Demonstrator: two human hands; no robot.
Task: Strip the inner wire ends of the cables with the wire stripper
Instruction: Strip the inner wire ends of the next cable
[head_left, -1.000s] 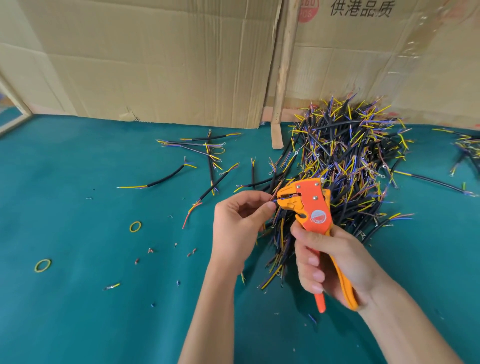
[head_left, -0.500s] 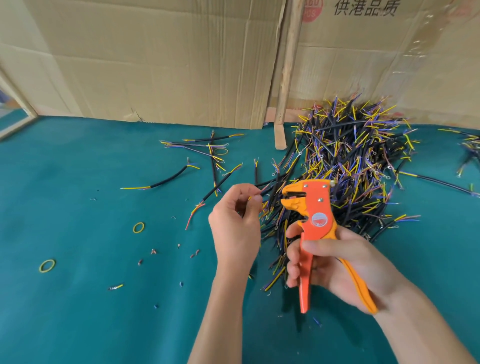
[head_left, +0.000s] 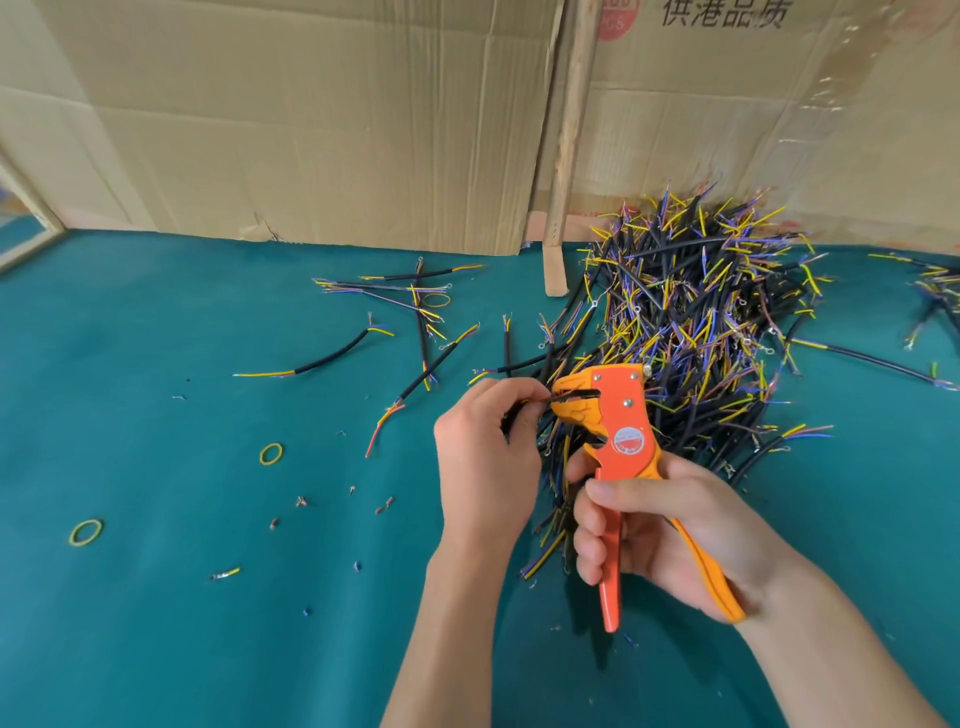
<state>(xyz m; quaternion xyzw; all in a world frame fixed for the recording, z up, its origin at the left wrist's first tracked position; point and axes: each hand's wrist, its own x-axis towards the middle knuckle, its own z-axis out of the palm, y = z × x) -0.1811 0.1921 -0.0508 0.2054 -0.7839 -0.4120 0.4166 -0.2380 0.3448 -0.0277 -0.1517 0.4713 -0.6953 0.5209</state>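
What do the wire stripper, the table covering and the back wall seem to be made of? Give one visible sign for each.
Wire stripper: orange body and handles, probably painted metal or plastic; rivets show on the head.
Table covering: teal, matt and soft-looking, likely felt or cloth; no shine.
Back wall: brown corrugated cardboard, creased and torn along its lower edge, matt.

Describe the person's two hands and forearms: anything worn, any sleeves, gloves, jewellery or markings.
Both are bare. The left hand and the right hand wear no gloves, and no rings show on the visible fingers. Neither wrist carries a watch or band, and both forearms are uncovered down to the frame's lower edge, with no sleeve in view. No markings are visible.
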